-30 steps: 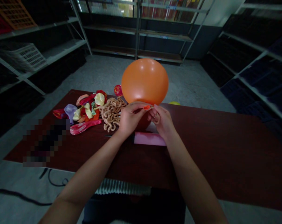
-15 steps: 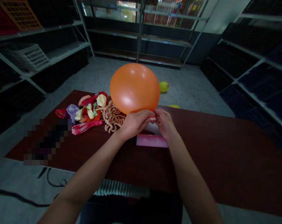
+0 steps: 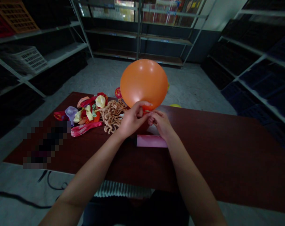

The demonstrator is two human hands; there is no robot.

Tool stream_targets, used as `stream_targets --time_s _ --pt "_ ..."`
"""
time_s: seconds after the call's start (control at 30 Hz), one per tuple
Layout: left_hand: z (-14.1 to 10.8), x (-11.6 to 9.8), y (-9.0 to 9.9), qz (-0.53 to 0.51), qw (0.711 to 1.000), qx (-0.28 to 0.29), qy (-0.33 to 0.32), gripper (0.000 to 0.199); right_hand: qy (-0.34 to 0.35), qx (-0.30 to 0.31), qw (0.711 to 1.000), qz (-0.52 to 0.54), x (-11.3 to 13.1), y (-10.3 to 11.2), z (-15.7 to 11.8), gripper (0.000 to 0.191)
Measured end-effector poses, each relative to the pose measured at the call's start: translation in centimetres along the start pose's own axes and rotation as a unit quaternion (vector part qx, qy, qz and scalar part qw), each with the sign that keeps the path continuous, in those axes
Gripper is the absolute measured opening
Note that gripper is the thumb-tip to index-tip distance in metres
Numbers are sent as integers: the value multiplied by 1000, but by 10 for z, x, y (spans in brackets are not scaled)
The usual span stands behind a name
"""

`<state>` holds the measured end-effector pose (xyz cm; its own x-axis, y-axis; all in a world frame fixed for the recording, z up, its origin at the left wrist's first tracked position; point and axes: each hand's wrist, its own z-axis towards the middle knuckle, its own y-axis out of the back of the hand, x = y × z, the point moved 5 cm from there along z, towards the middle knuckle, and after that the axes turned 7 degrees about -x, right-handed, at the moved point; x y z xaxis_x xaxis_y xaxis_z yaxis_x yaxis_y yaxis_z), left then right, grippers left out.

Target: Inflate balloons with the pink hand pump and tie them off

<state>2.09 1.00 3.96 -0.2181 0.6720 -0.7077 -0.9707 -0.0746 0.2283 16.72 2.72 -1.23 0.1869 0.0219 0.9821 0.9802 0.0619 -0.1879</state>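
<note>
An inflated orange balloon [image 3: 143, 82] stands above the dark red table [image 3: 227, 150], held by its neck. My left hand [image 3: 132, 119] pinches the neck just under the balloon's body. My right hand [image 3: 160, 123] meets it from the right, fingers curled at the same neck; what it grips is hidden. A pink flat object [image 3: 151, 141] lies on the table right below both hands.
A heap of tan rubber bands [image 3: 112, 114] and several flat coloured balloons [image 3: 87, 113] lie left of my hands. A pixelated patch [image 3: 46, 142] covers the table's left part. A yellow balloon [image 3: 175, 105] peeks behind the far edge. Metal shelves line the room.
The orange balloon swung left, then back to the centre and slightly higher. My hands stayed at its neck, with the left fingers now raised over it.
</note>
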Motion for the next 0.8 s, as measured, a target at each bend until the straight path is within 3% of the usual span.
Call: stream_targets --time_s 0.27,0.47,0.63,0.8 --pt "-2 10 -4 -89 993 27 73 26 -12 10 999 -31 2 -5 -3 41" --pt "-3 6 -8 -62 994 90 32 23 -29 -5 999 -25 -1 -2 -4 43" --pt "-5 3 -9 16 997 73 -10 23 -41 -43 997 39 -7 -1 -2 38" --pt "-10 5 -11 205 978 30 -7 13 -12 -104 993 62 -1 1 -2 40"
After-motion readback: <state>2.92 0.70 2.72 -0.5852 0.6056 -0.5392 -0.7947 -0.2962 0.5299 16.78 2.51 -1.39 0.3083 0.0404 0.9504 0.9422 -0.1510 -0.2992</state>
